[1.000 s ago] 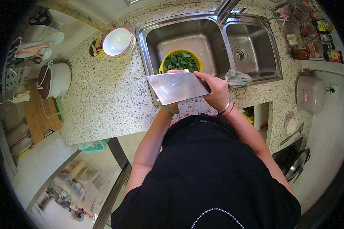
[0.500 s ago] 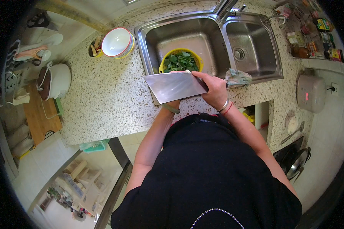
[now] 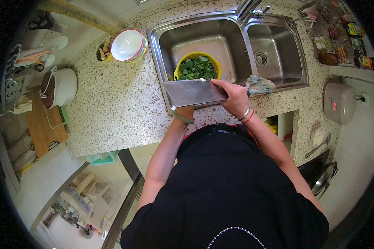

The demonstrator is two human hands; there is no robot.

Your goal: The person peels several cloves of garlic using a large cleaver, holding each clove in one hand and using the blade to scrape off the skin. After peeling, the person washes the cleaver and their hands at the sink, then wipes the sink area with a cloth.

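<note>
Speckled counter (image 3: 108,112): stacked bowls (image 3: 127,45), rice cooker (image 3: 338,101), inset 2-basin sink (image 3: 247,50).

Extends L arm (image 3: 164,151) & R arm (image 3: 278,148) fwd, slightly bent at elbows, angled inward. Grips w/ R hand (image 3: 235,98), back of it facing cam, thumb side twd L hand (image 3: 187,111). Shows only wrist end of latter; can't tell finger pose.

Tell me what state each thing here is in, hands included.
Right hand: closed on the cleaver
Cleaver: held, broad face showing
Left hand: mostly hidden, grip unclear
Yellow colander: holding green leaves
Bowls: stacked
Rice cooker: lid shut, display lit
Cloth: crumpled
</note>
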